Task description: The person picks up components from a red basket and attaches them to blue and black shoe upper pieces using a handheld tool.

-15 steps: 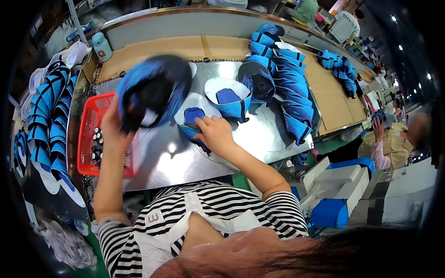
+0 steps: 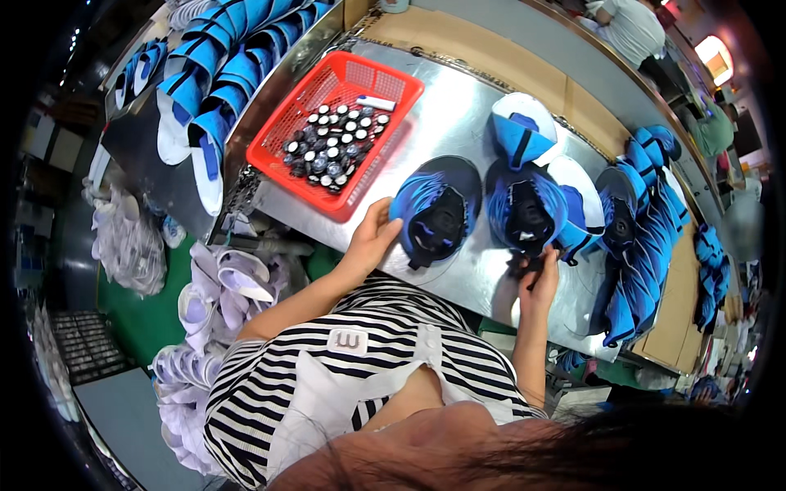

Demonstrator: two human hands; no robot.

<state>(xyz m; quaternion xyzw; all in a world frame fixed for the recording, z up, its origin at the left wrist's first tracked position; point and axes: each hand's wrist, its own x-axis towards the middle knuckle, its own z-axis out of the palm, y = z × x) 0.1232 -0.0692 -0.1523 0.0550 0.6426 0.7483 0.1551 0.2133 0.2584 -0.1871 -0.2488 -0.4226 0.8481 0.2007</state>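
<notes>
A blue-and-black cap (image 2: 470, 176) lies with its dark inside facing up on the metal tabletop. My left hand (image 2: 375, 239) is closed on its left edge, thumb against fingers. To the right, a second blue-and-black cap (image 2: 501, 184) lies the same way up. My right hand (image 2: 540, 280) pinches the near edge of that cap, by its dark strap; part of the grip is in shadow. Just behind and beside the second cap are a white-and-blue cap (image 2: 522, 141) and another white-and-blue cap (image 2: 583, 200).
A red plastic basket (image 2: 266, 155) of small round black-and-white pieces stands at the left on the metal table (image 2: 458, 90). A long stack of blue caps (image 2: 647, 262) runs along the right side. More nested caps (image 2: 213, 65) fill the far left. White caps (image 2: 196, 311) hang below left.
The view has swung left, bringing the basket nearer the middle. The cap in my left hand was raised and blurred and now lies on the table. My right hand has moved onto the second blue-and-black cap.
</notes>
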